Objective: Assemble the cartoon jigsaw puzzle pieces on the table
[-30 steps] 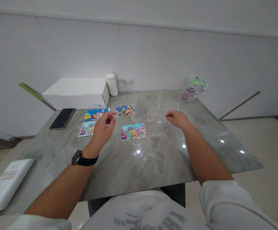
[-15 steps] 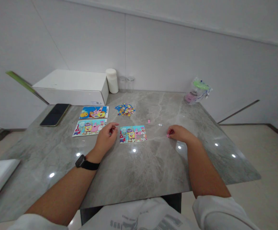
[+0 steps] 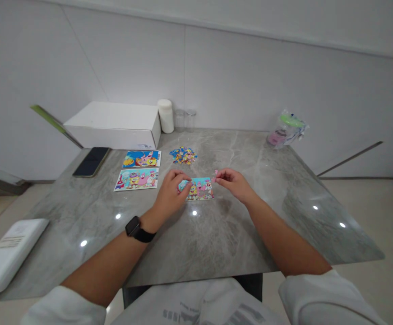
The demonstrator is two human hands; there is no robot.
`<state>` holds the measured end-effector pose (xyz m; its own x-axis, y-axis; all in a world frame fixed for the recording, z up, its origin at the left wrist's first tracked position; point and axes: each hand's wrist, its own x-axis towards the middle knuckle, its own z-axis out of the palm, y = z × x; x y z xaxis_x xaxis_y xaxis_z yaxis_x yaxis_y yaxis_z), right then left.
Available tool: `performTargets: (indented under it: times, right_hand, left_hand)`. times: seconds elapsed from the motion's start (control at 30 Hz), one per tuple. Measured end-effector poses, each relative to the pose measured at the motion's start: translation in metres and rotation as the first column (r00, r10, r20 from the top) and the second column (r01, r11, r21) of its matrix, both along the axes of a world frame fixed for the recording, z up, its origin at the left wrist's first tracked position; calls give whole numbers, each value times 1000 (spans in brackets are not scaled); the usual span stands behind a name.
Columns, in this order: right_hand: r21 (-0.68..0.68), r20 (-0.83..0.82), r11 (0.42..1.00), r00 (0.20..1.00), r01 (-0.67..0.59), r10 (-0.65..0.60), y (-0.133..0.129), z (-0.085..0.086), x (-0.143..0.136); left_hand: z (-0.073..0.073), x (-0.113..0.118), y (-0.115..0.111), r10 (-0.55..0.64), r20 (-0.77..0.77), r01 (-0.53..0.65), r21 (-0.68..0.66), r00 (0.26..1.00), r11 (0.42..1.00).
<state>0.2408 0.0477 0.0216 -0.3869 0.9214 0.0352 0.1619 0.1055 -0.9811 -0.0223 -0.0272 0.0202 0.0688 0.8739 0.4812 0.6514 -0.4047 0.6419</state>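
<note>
A colourful cartoon jigsaw puzzle (image 3: 201,190), largely assembled, lies flat on the grey marbled table. My left hand (image 3: 172,192), with a black watch on its wrist, covers the puzzle's left end; its thumb and fingers are apart and hold nothing. Just off the upper right edge of the puzzle, my right hand (image 3: 233,183) pinches a small pink puzzle piece (image 3: 214,179). Another loose pink piece (image 3: 216,172) shows right behind those fingertips. Farther back is a heap of loose puzzle pieces (image 3: 183,155).
Two cartoon picture cards (image 3: 137,179) lie left of the puzzle, near a phone (image 3: 92,161). Along the wall stand a white box (image 3: 113,124), a white bottle (image 3: 165,116) and two clear glasses (image 3: 185,121). A plastic-wrapped item (image 3: 284,130) is back right; a white device (image 3: 15,253) sits front left.
My right hand has moved left with the pink piece, up to the puzzle's right edge. My left hand has shifted right, onto the puzzle's left end. The view has shifted slightly.
</note>
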Motion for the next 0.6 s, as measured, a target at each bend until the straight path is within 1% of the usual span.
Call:
performTargets:
  times: [0.03, 0.1, 0.17, 0.23, 0.33, 0.4, 0.5, 0.6]
  right_hand:
    - [6, -15, 1000, 1000, 8, -8, -3, -3, -10]
    - [29, -21, 999, 1000, 23, -22, -8, -11, -28]
    - [89, 0, 994, 998, 64, -64, -13, -19, -42]
    - [183, 46, 978, 992, 103, -113, -18, -27, -50]
    - [309, 97, 945, 985, 105, -141, -26, -33, -54]
    - [364, 108, 927, 984, 97, -145, -31, -33, -53]
    - [411, 116, 908, 983, 84, -144, -37, -32, -51]
    - [424, 123, 902, 983, 75, -139, -40, -30, -49]
  left_hand:
    - [2, 4, 2, -12, 11, 12, -16, 1000, 1000]
    - [1, 9, 5, -19, 10, 19, -48, 1000, 999]
    - [-5, 12, 7, 9, -20, -10, -51, 1000, 999]
    - [-12, 11, 6, 39, -36, -40, -41, 999, 998]
    - [-22, 7, 4, 13, -35, -15, -44, 999, 999]
    - [-24, 5, 3, -18, -40, 16, -57, 999, 998]
    - [-24, 3, 3, -52, -13, 51, -70, 999, 996]
    - [-23, 6, 3, -81, 36, 83, -82, 996, 993]
